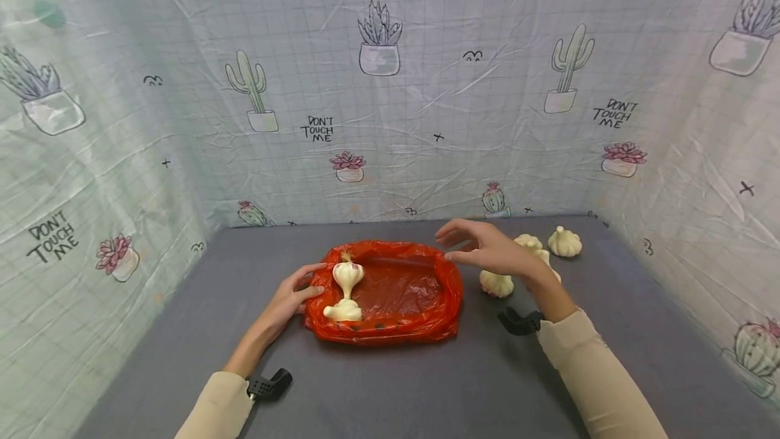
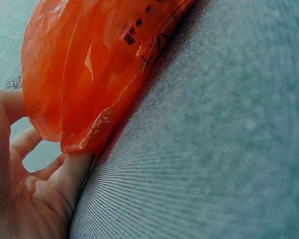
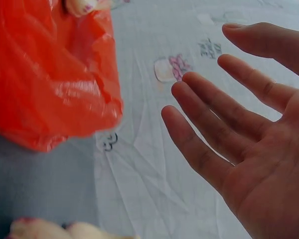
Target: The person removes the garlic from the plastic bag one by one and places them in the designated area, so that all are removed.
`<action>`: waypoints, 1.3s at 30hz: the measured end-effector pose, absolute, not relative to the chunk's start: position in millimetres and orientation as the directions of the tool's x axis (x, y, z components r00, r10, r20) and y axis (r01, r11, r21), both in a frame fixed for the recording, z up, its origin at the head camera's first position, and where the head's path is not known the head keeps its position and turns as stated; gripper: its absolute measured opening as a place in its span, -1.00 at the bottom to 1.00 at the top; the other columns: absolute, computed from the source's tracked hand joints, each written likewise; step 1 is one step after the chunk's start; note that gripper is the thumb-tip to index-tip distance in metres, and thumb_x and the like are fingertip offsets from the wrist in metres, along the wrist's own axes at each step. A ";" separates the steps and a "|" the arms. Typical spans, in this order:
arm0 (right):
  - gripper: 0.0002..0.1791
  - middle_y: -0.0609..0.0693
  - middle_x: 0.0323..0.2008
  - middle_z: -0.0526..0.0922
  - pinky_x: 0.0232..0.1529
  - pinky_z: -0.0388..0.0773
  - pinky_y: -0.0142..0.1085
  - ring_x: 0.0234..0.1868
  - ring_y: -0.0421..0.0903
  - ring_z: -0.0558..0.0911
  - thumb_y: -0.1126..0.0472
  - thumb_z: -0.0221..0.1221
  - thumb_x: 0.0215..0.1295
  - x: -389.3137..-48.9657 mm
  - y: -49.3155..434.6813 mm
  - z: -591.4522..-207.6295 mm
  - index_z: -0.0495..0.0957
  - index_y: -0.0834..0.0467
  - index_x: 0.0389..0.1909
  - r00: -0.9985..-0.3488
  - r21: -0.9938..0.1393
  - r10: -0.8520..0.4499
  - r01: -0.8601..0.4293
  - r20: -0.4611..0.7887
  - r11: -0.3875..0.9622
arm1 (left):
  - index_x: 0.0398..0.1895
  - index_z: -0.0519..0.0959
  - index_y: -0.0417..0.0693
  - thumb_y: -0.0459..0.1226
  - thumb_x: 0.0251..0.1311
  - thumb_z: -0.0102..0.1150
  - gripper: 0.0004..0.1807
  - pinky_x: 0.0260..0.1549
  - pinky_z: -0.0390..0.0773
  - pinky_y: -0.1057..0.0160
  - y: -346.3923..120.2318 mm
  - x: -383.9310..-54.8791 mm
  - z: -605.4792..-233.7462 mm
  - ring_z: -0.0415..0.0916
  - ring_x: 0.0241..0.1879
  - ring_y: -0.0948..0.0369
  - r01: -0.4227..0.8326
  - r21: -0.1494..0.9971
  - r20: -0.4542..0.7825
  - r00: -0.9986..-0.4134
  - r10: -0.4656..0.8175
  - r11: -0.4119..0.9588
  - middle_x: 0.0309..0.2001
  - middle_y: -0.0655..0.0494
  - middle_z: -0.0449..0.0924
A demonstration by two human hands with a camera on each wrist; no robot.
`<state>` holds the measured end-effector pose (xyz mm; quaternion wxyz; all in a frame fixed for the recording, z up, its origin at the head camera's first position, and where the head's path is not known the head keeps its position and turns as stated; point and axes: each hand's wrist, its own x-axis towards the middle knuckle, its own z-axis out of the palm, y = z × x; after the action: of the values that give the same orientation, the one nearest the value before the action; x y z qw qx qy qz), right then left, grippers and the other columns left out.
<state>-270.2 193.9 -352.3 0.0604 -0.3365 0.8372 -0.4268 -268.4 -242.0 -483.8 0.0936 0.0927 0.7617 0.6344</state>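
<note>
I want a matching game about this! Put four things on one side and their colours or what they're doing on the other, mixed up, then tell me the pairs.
1. Left hand
2. Plastic bag
3. Right hand
4. Garlic bulbs

A. Raised, holding nothing
B. Creamy white
C. Touching the plastic bag
D. Bright red

Pairs: 1-C, 2-D, 3-A, 4-B

- Upper left to upper middle: a red-orange plastic bag (image 2: 65,74), thin and creased, with black print (image 2: 134,31) along its right side.
- Lower left: the left grip (image 2: 37,191) holds the bag's lower edge, some fingertips hidden by the plastic.
- Right: a fine-ribbed, blue-grey counter (image 2: 214,129).
- Far left: pale patterned cloth (image 2: 7,47).
</note>
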 end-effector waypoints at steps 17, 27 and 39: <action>-0.60 0.20 0.23 0.64 0.25 0.63 -0.02 0.24 0.10 0.65 0.17 0.29 0.42 -299.0 118.0 -348.7 0.53 0.07 0.23 -0.680 -0.667 -0.732 -0.562 0.037 0.489 | 0.52 0.34 0.02 -0.18 0.44 0.21 -0.38 -0.17 0.76 0.16 -240.9 -267.8 -484.3 0.67 -0.02 0.12 0.024 0.983 -0.024 -0.967 0.255 0.185 0.34 -0.32 0.35; -0.57 0.18 0.19 0.66 0.31 0.55 0.04 0.23 0.09 0.64 0.21 0.28 0.41 -308.3 77.1 -361.7 0.52 0.18 0.26 -0.608 -0.629 -0.793 -0.603 -0.035 0.491 | 0.52 0.34 0.00 -0.22 0.46 0.18 -0.40 -0.17 0.76 0.17 -241.6 -266.6 -487.1 0.67 -0.01 0.13 0.028 0.984 -0.020 -0.964 0.266 0.178 0.34 -0.34 0.35; -0.54 0.11 0.25 0.63 0.30 0.56 0.01 0.27 0.09 0.59 0.36 0.30 0.34 -313.5 40.6 -364.7 0.55 0.19 0.25 -0.557 -0.585 -0.830 -0.665 -0.026 0.464 | 0.52 0.34 -0.01 -0.20 0.44 0.20 -0.38 -0.18 0.75 0.18 -241.9 -267.2 -483.5 0.66 -0.03 0.16 0.026 0.983 -0.019 -0.970 0.243 0.183 0.35 -0.33 0.32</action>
<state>-313.5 40.6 -364.7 0.1558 -0.4443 0.8413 -0.2657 -267.2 -241.9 -483.5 0.0856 0.0882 0.7642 0.6332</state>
